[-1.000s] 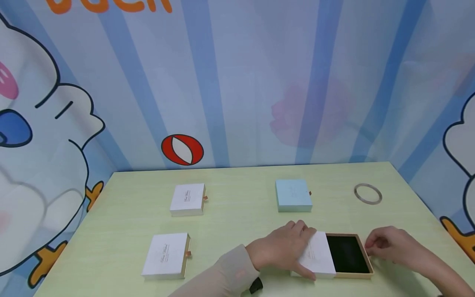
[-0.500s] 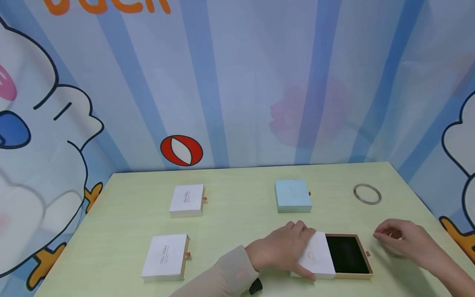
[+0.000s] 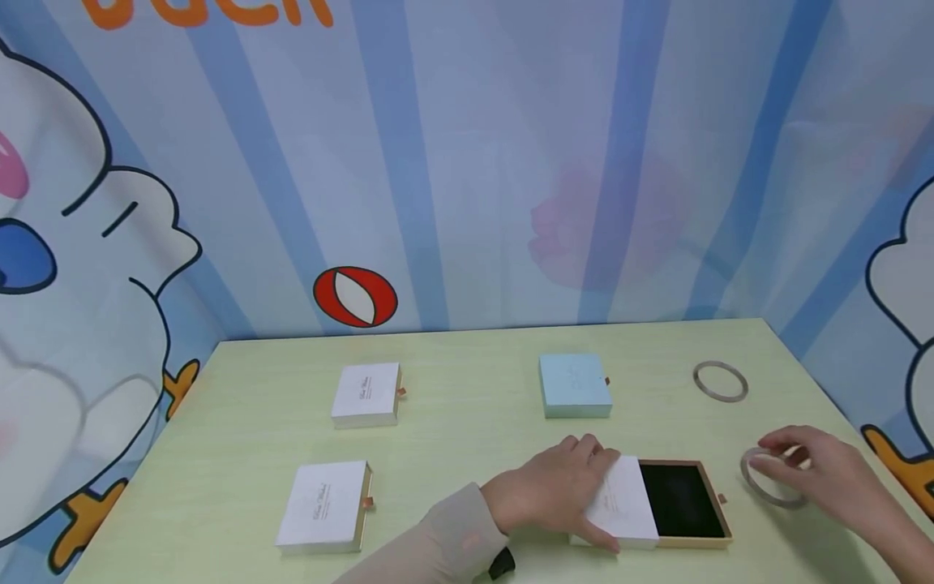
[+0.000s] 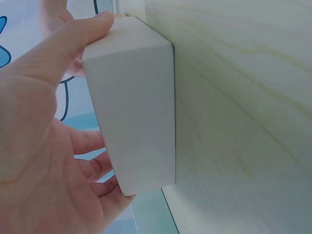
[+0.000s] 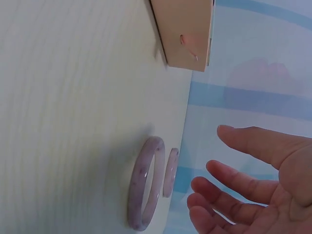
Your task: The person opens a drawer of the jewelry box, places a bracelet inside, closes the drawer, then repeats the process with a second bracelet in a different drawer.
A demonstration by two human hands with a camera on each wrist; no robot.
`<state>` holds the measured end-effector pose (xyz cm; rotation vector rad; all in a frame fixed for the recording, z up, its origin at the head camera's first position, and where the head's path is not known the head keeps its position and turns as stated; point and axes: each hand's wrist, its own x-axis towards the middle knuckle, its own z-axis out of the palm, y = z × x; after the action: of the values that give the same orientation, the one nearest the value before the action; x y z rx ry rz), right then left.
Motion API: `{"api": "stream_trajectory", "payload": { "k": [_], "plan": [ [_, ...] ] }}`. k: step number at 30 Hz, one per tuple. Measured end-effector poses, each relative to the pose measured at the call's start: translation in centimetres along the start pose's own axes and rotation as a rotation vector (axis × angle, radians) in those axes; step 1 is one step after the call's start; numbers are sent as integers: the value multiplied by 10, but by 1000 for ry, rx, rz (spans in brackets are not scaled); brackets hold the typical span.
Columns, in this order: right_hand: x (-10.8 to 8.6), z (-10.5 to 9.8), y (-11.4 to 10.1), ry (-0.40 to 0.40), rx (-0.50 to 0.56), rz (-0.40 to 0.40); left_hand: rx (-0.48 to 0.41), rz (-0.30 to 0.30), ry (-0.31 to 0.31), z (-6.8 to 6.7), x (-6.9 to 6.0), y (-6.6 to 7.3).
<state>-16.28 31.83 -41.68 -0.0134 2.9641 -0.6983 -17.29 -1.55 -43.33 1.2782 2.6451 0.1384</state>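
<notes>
White box (image 3: 623,496), black lining (image 3: 684,499), nearer bangle (image 5: 140,178) seemingly mottled mauve.

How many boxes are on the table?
4. The half-open white box is held by the left hand; the blue box is behind it; a nearer white box and a farther white box are on the left.

At the head view's lower right, the left hand (image 3: 554,493) hid part of the open white box (image 3: 625,507). The top edge cut off orange letters (image 3: 188,16), upper left.
</notes>
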Motion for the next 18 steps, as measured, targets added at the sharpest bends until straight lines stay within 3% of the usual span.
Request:
{"api": "stream_trajectory", "payload": {
  "k": [9, 18],
  "plan": [
    [5, 4, 20, -25, -71, 5, -2, 1, -1, 0, 0, 0],
    [6, 13, 36, 14, -126, -2, -12, -1, -1, 0, 0, 0]
  ]
}}
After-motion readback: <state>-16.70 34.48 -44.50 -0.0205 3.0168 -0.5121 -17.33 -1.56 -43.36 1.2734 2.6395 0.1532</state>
